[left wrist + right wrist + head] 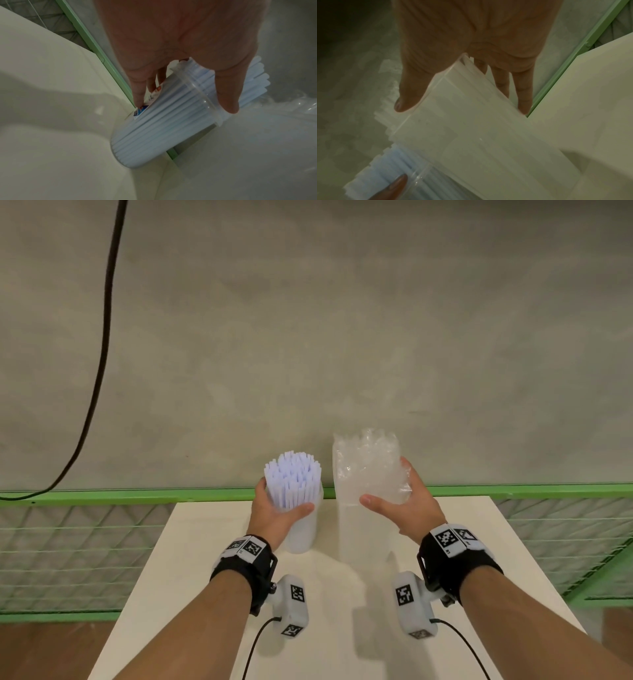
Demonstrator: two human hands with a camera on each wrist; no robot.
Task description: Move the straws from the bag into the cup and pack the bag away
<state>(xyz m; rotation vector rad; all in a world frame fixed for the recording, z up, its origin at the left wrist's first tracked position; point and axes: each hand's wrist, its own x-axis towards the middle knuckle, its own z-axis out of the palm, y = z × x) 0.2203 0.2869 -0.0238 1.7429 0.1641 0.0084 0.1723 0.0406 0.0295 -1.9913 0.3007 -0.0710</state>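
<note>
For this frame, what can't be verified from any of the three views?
- Whether the bag is fully empty: head view shows only crumpled glare; right wrist view is dim and blurred.
- The label text on the cup: left wrist view, blurred and partly behind the left hand.
- The right hand fingertips: head view, behind the bag.
- Where the black cable leads: cut off by the head view's edges.
</note>
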